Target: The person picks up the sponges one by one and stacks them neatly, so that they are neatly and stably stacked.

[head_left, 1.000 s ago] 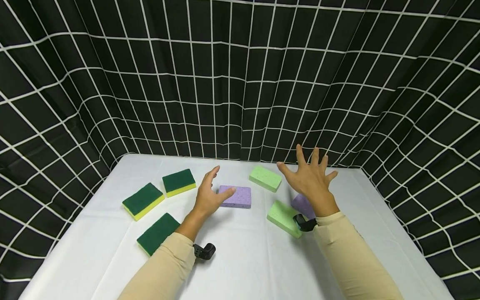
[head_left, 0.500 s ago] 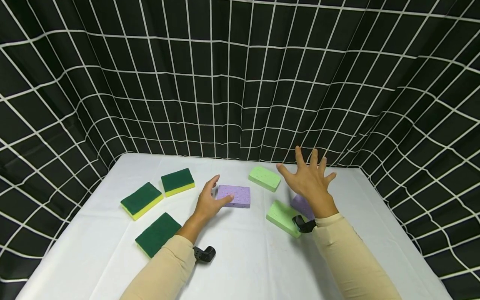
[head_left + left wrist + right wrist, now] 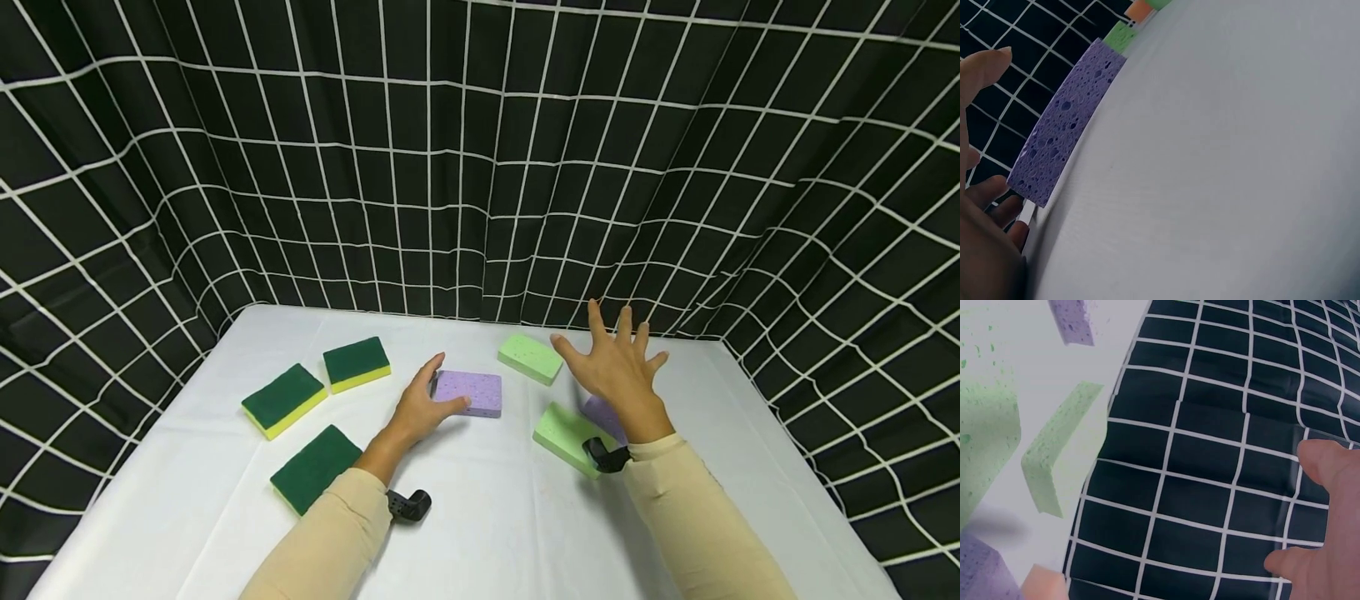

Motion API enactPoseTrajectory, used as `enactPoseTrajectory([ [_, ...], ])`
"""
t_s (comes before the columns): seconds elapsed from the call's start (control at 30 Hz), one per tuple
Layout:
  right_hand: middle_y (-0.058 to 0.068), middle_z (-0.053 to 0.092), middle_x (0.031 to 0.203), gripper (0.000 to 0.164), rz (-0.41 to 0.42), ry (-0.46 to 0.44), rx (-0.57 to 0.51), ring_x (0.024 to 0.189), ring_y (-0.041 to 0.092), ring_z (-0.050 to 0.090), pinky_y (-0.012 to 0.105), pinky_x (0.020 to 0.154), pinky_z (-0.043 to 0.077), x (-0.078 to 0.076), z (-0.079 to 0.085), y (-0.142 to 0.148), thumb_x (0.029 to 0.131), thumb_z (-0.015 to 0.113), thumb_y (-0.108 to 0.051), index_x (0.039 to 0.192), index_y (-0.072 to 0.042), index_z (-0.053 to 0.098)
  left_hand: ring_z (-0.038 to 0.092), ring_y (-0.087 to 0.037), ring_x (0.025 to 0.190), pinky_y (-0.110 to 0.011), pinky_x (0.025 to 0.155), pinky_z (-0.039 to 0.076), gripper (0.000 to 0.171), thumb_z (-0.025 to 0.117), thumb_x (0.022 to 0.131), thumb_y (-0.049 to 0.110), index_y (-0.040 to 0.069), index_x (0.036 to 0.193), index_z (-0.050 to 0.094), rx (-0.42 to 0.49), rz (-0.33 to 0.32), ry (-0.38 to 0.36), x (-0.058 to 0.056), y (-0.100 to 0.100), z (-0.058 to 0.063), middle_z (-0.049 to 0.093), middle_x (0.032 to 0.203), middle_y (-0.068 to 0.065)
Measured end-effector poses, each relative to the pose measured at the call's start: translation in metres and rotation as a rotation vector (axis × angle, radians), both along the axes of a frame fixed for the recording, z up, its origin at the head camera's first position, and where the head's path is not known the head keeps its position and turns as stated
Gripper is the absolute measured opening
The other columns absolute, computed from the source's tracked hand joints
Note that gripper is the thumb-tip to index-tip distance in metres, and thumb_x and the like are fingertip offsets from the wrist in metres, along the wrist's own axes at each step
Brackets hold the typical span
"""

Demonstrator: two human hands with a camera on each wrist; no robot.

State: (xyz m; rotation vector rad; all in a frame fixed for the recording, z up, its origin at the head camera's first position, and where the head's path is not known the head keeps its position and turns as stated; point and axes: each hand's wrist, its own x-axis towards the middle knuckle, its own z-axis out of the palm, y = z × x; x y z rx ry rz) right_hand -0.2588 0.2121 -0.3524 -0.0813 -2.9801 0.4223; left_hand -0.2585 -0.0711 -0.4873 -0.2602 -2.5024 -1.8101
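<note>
My left hand [image 3: 420, 408] is at the near left end of a purple sponge [image 3: 468, 392] lying flat on the white table. Its fingers reach behind that end, and the thumb extends over the front. In the left wrist view, the thumb [image 3: 985, 69] stands apart from the purple sponge [image 3: 1066, 125]; whether the other fingers touch it I cannot tell. Over another purple sponge [image 3: 603, 417], partly hidden by the wrist, my right hand [image 3: 618, 371] hovers with spread fingers and holds nothing. A light green sponge [image 3: 566, 437] lies below that wrist, a second green sponge [image 3: 529, 357] farther back.
Three green-and-yellow scouring sponges [image 3: 318, 468] lie on the left of the white table [image 3: 480, 517]. An orange block [image 3: 1044, 584] shows in the right wrist view beside a purple sponge. A black curtain with white grid lines [image 3: 450, 167] surrounds the table's back and sides.
My left hand has come down slightly toward the purple sponge's left end. My right hand has sunk a little, its fingers still spread. The sponges lie as before.
</note>
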Motion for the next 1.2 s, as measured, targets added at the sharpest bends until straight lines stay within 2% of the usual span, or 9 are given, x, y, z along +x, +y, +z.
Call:
enactPoseTrajectory([
  [0.27,0.031,-0.006,0.154,0.103,0.002,0.019,-0.003,0.134,0.058,-0.010,0.083,0.089,-0.007,0.002,-0.003,0.001,0.079,0.028,-0.086,0.157,-0.023,0.007,0.040,-0.032,0.130,-0.048,0.107,0.030,0.097,0.085,0.073,0.028,0.013,0.152,0.030,-0.031,-0.055,-0.044,-0.005,-0.003,0.000,0.039,0.146,-0.020],
  [0.5,0.031,-0.006,0.154,0.102,0.003,0.012,0.001,0.135,0.058,-0.007,0.083,0.089,-0.005,0.002,-0.002,0.000,0.079,0.028,-0.086,0.157,-0.024,0.006,0.035,-0.032,0.135,-0.046,0.110,0.026,0.092,0.084,0.075,0.018,0.009,0.150,0.033,-0.189,-0.043,-0.043,-0.007,-0.005,0.003,0.039,0.148,-0.016],
  [0.63,0.029,-0.007,0.155,0.102,0.002,0.007,0.002,0.135,0.058,-0.006,0.083,0.090,-0.004,0.004,-0.002,0.001,0.079,0.028,-0.086,0.157,-0.024,0.007,0.032,-0.034,0.136,-0.045,0.111,0.025,0.088,0.082,0.077,0.015,0.002,0.148,0.034,-0.238,-0.026,-0.057,-0.008,-0.004,0.005,0.037,0.148,-0.020],
  [0.93,0.028,-0.008,0.155,0.098,0.043,0.022,-0.003,0.135,0.056,-0.009,0.082,0.091,-0.004,0.011,0.005,0.006,0.082,0.029,-0.084,0.157,-0.024,0.005,0.034,-0.036,0.135,-0.047,0.110,0.026,0.083,0.083,0.076,0.017,0.000,0.145,0.039,-0.268,-0.013,-0.070,-0.008,-0.006,0.007,0.040,0.145,-0.021],
  [1.2,0.025,-0.006,0.156,0.098,0.070,0.076,0.029,0.137,0.055,-0.006,0.081,0.093,-0.001,0.021,0.018,0.005,0.082,0.031,-0.083,0.157,-0.026,0.006,0.035,-0.035,0.134,-0.046,0.110,0.027,0.082,0.083,0.076,0.018,0.001,0.144,0.041,-0.271,-0.008,-0.078,-0.008,-0.005,0.005,0.041,0.145,-0.020],
])
